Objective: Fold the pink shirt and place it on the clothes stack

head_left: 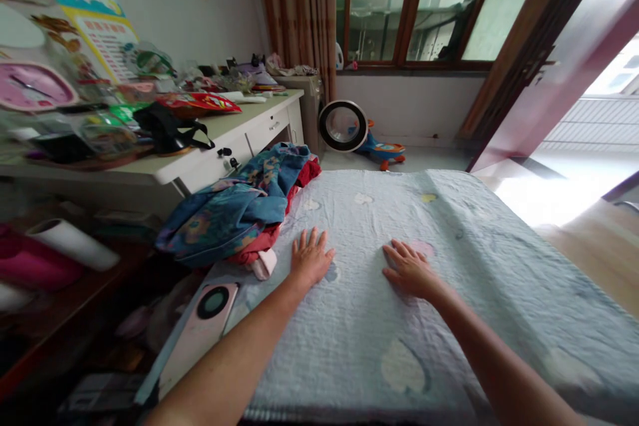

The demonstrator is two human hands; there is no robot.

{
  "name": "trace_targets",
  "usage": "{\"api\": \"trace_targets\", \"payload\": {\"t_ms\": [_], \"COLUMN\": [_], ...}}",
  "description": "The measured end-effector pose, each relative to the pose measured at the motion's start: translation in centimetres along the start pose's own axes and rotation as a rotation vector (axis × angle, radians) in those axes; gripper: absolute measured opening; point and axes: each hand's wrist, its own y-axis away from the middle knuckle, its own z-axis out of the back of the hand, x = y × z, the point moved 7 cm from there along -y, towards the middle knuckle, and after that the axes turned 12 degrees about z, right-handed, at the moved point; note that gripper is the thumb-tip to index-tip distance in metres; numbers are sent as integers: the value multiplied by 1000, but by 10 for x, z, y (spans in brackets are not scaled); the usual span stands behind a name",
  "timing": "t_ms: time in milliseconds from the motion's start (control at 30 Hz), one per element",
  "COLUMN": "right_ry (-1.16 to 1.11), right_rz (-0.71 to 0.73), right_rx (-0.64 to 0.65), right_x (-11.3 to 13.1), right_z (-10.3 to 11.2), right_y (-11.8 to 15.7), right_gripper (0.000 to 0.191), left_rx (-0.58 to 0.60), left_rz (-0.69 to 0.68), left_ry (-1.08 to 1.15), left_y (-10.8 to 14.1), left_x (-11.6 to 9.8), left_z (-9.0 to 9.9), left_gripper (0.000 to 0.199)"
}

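A pale blue cloth with heart shapes covers the bed or table in front of me, with some wrinkles in it. My left hand lies flat on it, fingers spread, holding nothing. To the right, my right hand also rests palm down on the cloth with its fingers apart, beside a pink heart. Bundled blue flowered clothing lies past my left hand, with red fabric under it. A pinkish phone with a round dark camera ring lies at the cloth's left edge, near my left forearm.
A cluttered white desk runs along the left wall, holding a pink clock and a red packet. Beyond the cloth are a washing machine door and a blue and orange ride-on toy. An open door stands right.
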Motion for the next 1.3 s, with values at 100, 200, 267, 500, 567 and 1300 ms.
{"api": "trace_targets", "payload": {"t_ms": [100,200,267,500,567,1300], "right_ry": [26,45,53,69,77,43], "right_rz": [20,22,29,38,38,8], "right_rx": [-138,-217,-229,-251,-251,-264], "right_x": [-2,-2,-1,-1,-1,1], "right_z": [-4,-4,-4,-2,-2,0], "right_y": [17,20,20,19,19,20], "right_gripper": [59,58,58,57,57,55], "left_rx": [60,31,-34,-58,-21,-874], "left_rz": [116,232,286,294,257,506], "left_ry": [0,18,61,388,425,748], "left_y": [16,23,23,11,15,31], "left_x": [25,56,74,98,95,211], "left_z": [-1,7,15,35,43,154], "left_gripper": [71,71,70,63,49,49]}}
